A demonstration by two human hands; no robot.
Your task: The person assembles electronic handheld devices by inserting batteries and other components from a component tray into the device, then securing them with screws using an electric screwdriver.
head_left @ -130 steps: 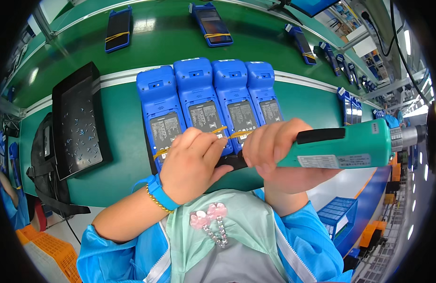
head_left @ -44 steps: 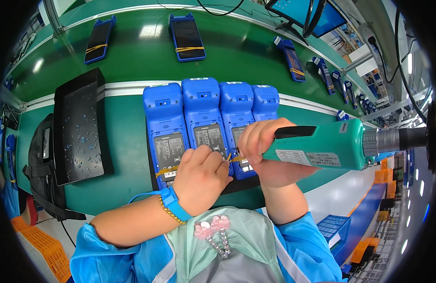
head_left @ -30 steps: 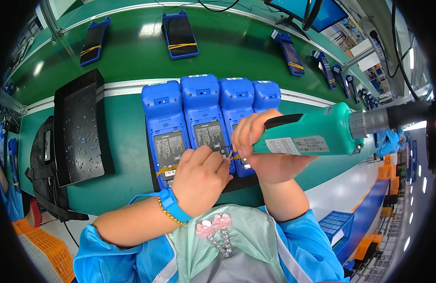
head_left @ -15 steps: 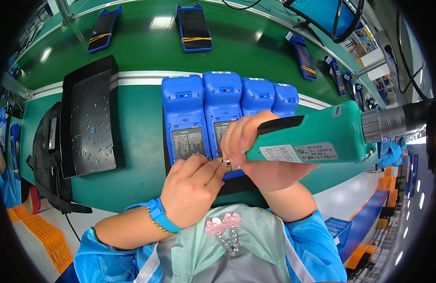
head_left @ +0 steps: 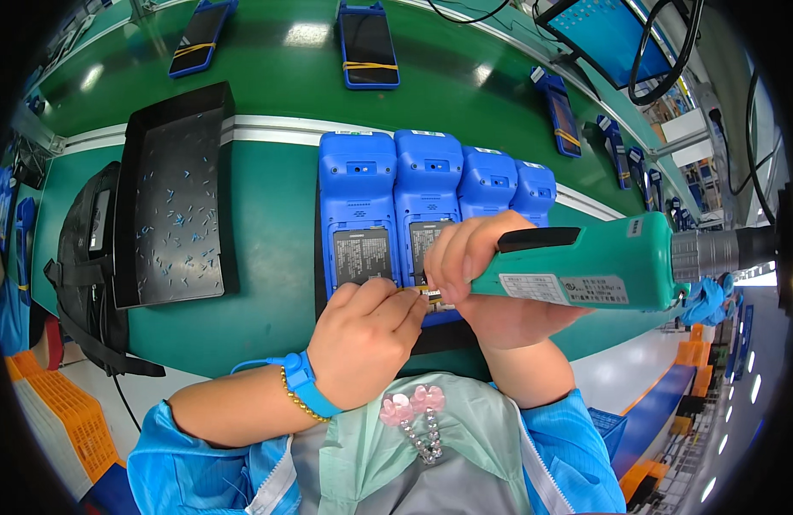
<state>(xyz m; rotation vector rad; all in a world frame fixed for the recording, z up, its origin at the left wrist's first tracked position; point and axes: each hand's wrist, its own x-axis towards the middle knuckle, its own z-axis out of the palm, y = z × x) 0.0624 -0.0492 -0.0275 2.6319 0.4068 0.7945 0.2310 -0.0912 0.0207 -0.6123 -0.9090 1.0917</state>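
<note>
A green electric screwdriver lies in my right hand, whose fingers wrap round its narrower end; its tip is hidden. My left hand is closed, thumb and fingertips pinched together close to the right hand, at the lower end of a blue handheld terminal. What those fingertips hold, if anything, is too small to make out. Left of it, another blue handheld terminal lies face down, its dark labelled battery showing. Two more terminals continue the row to the right, partly covered by my right hand and the tool.
A black tray with many scattered small blue screws stands at the left, beside a black bag. Beyond a metal rail, terminals with yellow bands rest on the green surface. A monitor hangs at the far right.
The whole view has shifted a little, so the terminals and tray appear farther right. Both hands stay at the same terminal, and the screwdriver remains in my right hand.
</note>
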